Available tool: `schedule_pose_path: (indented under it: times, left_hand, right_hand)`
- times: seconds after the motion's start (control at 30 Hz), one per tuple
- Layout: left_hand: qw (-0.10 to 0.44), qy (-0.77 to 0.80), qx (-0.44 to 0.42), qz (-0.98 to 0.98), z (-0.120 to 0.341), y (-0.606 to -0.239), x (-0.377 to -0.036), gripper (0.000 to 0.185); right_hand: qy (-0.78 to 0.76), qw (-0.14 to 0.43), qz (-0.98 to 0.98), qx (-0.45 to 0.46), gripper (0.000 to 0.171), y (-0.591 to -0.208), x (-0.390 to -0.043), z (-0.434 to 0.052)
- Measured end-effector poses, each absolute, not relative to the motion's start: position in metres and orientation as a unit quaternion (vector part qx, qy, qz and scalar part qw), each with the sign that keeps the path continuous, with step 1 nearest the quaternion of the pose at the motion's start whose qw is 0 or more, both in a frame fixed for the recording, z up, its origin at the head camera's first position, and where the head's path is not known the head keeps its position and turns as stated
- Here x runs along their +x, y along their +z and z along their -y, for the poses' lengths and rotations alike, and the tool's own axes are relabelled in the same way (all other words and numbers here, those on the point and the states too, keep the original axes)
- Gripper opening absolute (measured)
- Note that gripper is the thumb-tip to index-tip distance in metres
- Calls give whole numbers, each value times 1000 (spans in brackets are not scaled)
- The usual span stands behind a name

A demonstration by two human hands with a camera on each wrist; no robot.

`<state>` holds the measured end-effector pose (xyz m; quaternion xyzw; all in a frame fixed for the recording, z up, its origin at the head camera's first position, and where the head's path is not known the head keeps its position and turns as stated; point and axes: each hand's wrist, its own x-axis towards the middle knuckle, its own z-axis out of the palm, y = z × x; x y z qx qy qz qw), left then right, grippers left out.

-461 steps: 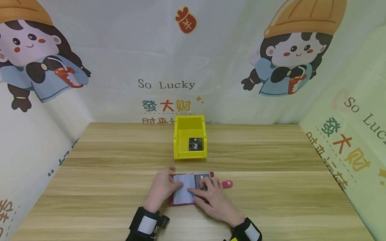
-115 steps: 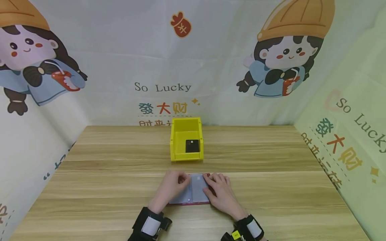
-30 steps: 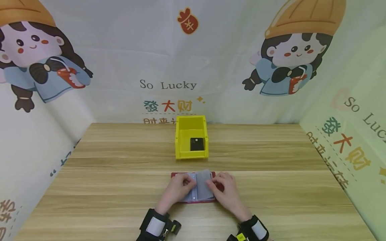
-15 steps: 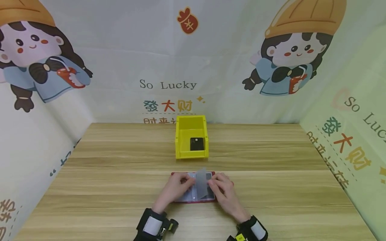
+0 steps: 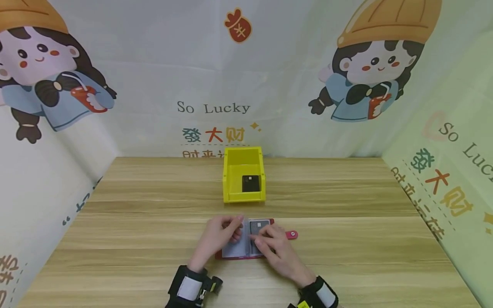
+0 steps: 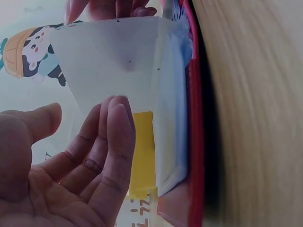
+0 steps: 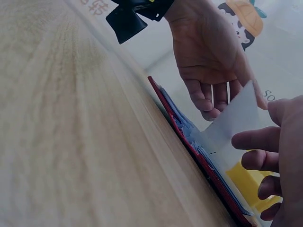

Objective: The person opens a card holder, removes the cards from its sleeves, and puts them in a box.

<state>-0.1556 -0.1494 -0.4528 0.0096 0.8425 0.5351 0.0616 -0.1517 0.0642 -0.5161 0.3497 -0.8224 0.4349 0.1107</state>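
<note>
A red card holder (image 5: 265, 257) lies spread on the table, its clear plastic sleeves facing up. One translucent sleeve page (image 6: 104, 56) stands raised near the spine. On the right side a dark grey card (image 5: 259, 224) shows in a sleeve. The right hand (image 5: 279, 252) reaches over that side, its extended index finger touching the raised page. Beside the page's other face is the left hand (image 5: 217, 235), palm toward it. In the left wrist view, its thumb and curved fingers (image 6: 118, 137) stand apart with nothing between them.
Behind the holder stands a yellow bin (image 5: 244, 197) with a black card (image 5: 251, 183) inside. The holder's strap with a snap (image 5: 292, 235) sticks out to the right. A printed cloth (image 5: 285, 85) hangs behind the wooden table (image 5: 346, 239).
The translucent page has swung from the right side toward the left, uncovering the grey card. The left hand has loosened and lifted; the right index finger has followed the page leftward.
</note>
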Motion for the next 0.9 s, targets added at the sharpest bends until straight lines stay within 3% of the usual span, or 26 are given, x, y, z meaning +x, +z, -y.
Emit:
schedule_pose_path:
  times: [0.63, 0.73, 0.9]
  left_hand:
    - [6, 455, -22, -890, 162, -451, -153, 10]
    - [13, 442, -35, -896, 164, -451, -152, 14]
    - [33, 423, -55, -904, 167, -453, -153, 43]
  right_hand:
    - [330, 49, 874, 354, 30, -516, -150, -61]
    - [317, 34, 881, 350, 31, -515, -149, -60]
    - [307, 26, 886, 346, 31, -516, -150, -60]
